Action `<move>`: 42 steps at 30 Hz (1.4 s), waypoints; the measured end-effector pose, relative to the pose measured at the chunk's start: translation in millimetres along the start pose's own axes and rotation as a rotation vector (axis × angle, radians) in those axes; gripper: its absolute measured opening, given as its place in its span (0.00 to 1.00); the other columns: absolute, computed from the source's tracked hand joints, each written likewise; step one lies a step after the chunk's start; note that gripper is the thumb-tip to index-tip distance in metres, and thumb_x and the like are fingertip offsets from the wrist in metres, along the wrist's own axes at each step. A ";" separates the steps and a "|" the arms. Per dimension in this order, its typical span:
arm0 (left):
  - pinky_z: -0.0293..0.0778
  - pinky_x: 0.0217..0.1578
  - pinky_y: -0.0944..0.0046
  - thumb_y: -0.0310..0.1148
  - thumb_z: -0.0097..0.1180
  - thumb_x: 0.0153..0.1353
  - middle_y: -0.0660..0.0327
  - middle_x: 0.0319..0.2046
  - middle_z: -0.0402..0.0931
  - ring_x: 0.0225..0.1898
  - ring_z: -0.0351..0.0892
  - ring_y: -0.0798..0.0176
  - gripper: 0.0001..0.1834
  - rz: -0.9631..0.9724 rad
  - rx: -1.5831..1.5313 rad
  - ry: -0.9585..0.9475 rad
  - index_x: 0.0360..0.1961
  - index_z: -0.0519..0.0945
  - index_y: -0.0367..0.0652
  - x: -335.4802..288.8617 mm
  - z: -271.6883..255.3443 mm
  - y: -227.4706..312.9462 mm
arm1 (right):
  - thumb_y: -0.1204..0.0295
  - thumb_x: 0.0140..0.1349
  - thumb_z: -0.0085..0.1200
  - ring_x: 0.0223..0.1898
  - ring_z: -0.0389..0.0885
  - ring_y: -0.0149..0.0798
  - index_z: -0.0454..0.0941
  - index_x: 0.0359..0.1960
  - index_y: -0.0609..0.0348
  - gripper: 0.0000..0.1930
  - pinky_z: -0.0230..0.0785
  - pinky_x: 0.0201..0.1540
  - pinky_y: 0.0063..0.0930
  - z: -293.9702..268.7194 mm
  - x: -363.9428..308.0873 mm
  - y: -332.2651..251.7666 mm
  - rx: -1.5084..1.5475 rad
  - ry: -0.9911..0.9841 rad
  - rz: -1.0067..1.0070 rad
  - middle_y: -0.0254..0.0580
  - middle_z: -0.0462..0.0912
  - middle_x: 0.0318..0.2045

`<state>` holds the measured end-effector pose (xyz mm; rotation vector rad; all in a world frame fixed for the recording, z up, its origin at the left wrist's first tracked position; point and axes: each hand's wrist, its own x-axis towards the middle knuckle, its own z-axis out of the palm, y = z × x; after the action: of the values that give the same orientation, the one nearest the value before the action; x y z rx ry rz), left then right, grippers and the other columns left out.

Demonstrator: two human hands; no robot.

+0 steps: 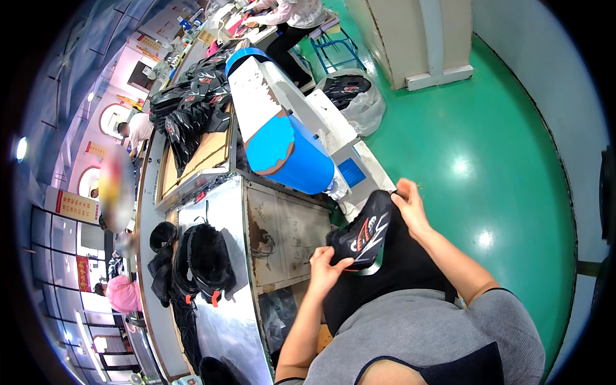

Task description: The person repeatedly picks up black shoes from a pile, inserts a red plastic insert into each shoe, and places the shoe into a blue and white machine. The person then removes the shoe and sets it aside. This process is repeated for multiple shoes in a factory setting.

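Note:
Above my lap I hold a black shoe upper [366, 234] with red and white markings on its side. My left hand [327, 269] pinches its near left edge, the thumb lying along the rim. My right hand [412, 208] has its fingers closed on the far right end of the same upper. Dark trousers [410, 266] lie right under the piece. A blue and white machine [292, 151] with peeling paint stands just beyond my hands.
Several black fur-lined uppers [206, 260] lie on the metal tabletop [224, 333] at left. A heap of black uppers [192, 96] fills the wooden-edged bench behind. A plastic bag [366, 106] of black pieces sits on the green floor [462, 147]. A co-worker [292, 19] sits at the far bench.

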<state>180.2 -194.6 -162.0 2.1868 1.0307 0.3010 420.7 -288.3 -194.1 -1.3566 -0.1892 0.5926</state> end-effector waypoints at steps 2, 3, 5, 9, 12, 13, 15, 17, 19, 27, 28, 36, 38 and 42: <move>0.68 0.46 0.59 0.37 0.74 0.39 0.57 0.38 0.72 0.42 0.71 0.54 0.23 -0.013 -0.081 -0.142 0.35 0.80 0.37 2.4 -24.7 -4.4 | 0.78 0.57 0.52 0.52 0.71 0.35 0.69 0.54 0.57 0.20 0.66 0.52 0.31 -2.0 3.9 -24.9 -0.310 -0.272 -0.305 0.40 0.75 0.49; 0.66 0.50 0.59 0.35 0.73 0.40 0.57 0.42 0.71 0.47 0.68 0.55 0.21 -0.051 -0.100 -0.225 0.35 0.80 0.37 6.3 -31.4 -6.0 | 0.75 0.57 0.54 0.52 0.71 0.33 0.68 0.56 0.56 0.23 0.66 0.51 0.29 4.0 8.9 -30.0 -0.235 -0.624 -0.269 0.38 0.75 0.50; 0.63 0.52 0.59 0.33 0.72 0.40 0.57 0.46 0.70 0.51 0.65 0.55 0.20 0.065 -0.058 -0.247 0.35 0.80 0.36 19.5 -43.6 -2.9 | 0.66 0.57 0.57 0.49 0.73 0.39 0.74 0.51 0.55 0.19 0.63 0.53 0.33 28.2 7.3 -38.9 -0.379 -1.058 -0.459 0.38 0.81 0.43; 0.60 0.56 0.61 0.25 0.66 0.47 0.60 0.58 0.60 0.58 0.58 0.57 0.13 -0.082 -0.269 -0.060 0.34 0.77 0.38 55.2 -55.8 15.0 | 0.51 0.53 0.57 0.48 0.71 0.43 0.79 0.44 0.50 0.22 0.59 0.51 0.41 53.8 29.1 -41.8 -0.887 -1.210 -0.547 0.38 0.81 0.35; 0.62 0.52 0.65 0.22 0.56 0.57 0.64 0.61 0.52 0.54 0.64 0.65 0.10 -0.240 -0.738 0.077 0.41 0.75 0.38 87.8 -46.8 7.1 | 0.54 0.50 0.61 0.41 0.78 0.48 0.82 0.38 0.53 0.20 0.66 0.45 0.41 75.3 49.2 -27.0 -0.807 -1.061 -0.419 0.42 0.83 0.34; 0.62 0.53 0.66 0.22 0.54 0.58 0.64 0.59 0.55 0.54 0.64 0.66 0.11 -0.312 -0.847 0.052 0.43 0.75 0.38 98.8 -47.2 -4.7 | 0.54 0.49 0.61 0.40 0.79 0.48 0.82 0.38 0.54 0.20 0.67 0.44 0.40 81.2 53.3 -23.7 -0.741 -0.978 -0.356 0.44 0.83 0.34; 0.63 0.52 0.65 0.20 0.51 0.58 0.62 0.53 0.66 0.52 0.67 0.65 0.17 -0.337 -0.938 -0.005 0.51 0.72 0.39 127.3 -50.7 3.5 | 0.54 0.49 0.62 0.40 0.80 0.48 0.82 0.38 0.57 0.21 0.69 0.44 0.39 88.6 63.1 -19.4 -0.689 -0.881 -0.224 0.47 0.83 0.34; 0.67 0.50 0.64 0.26 0.54 0.58 0.59 0.46 0.74 0.49 0.72 0.63 0.19 -0.375 -0.895 -0.070 0.52 0.71 0.39 145.2 -49.5 2.4 | 0.54 0.49 0.61 0.37 0.80 0.50 0.81 0.35 0.60 0.21 0.69 0.40 0.39 87.2 62.4 -15.3 -0.671 -0.780 -0.209 0.49 0.82 0.32; 0.69 0.49 0.63 0.31 0.55 0.58 0.59 0.46 0.74 0.48 0.73 0.62 0.19 -0.416 -0.844 -0.091 0.52 0.72 0.40 157.6 -48.2 22.6 | 0.56 0.51 0.61 0.36 0.81 0.47 0.82 0.34 0.60 0.19 0.70 0.39 0.35 82.7 69.6 0.0 -0.488 -0.788 -0.037 0.49 0.83 0.33; 0.67 0.51 0.63 0.36 0.53 0.62 0.59 0.51 0.72 0.51 0.71 0.63 0.20 -0.521 -0.643 -0.118 0.54 0.71 0.41 160.8 -40.5 46.2 | 0.68 0.62 0.55 0.31 0.73 0.22 0.79 0.34 0.63 0.09 0.64 0.34 0.18 62.7 52.0 18.9 0.151 -0.708 0.360 0.30 0.79 0.28; 0.67 0.52 0.63 0.35 0.52 0.63 0.59 0.51 0.71 0.51 0.70 0.63 0.20 -0.513 -0.623 -0.126 0.55 0.71 0.41 159.4 -39.2 41.9 | 0.68 0.62 0.55 0.30 0.73 0.23 0.80 0.34 0.63 0.09 0.64 0.34 0.18 61.0 51.6 21.0 0.163 -0.703 0.374 0.30 0.79 0.27; 0.66 0.54 0.61 0.36 0.51 0.64 0.59 0.53 0.70 0.53 0.69 0.63 0.20 -0.411 -0.679 -0.125 0.56 0.69 0.41 160.6 -34.3 18.1 | 0.68 0.61 0.55 0.29 0.72 0.22 0.79 0.32 0.61 0.08 0.62 0.32 0.18 59.9 55.4 17.8 0.208 -0.724 0.447 0.29 0.78 0.26; 0.66 0.54 0.61 0.38 0.51 0.64 0.58 0.54 0.70 0.53 0.69 0.62 0.22 -0.385 -0.677 -0.114 0.56 0.69 0.41 164.3 -32.3 13.6 | 0.68 0.61 0.55 0.29 0.72 0.22 0.79 0.32 0.60 0.08 0.63 0.33 0.18 61.4 54.8 21.9 0.225 -0.723 0.457 0.29 0.78 0.26; 0.66 0.54 0.60 0.40 0.53 0.63 0.59 0.53 0.70 0.54 0.69 0.61 0.24 -0.354 -0.677 -0.086 0.57 0.68 0.41 172.3 -33.5 -6.3 | 0.66 0.62 0.55 0.30 0.71 0.21 0.77 0.33 0.61 0.09 0.63 0.35 0.17 69.5 51.8 21.5 0.155 -0.735 0.393 0.27 0.76 0.26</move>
<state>274.0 -46.3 -155.3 1.3787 1.0525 0.3279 426.1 -200.6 -209.8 -0.9781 -0.4628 1.4001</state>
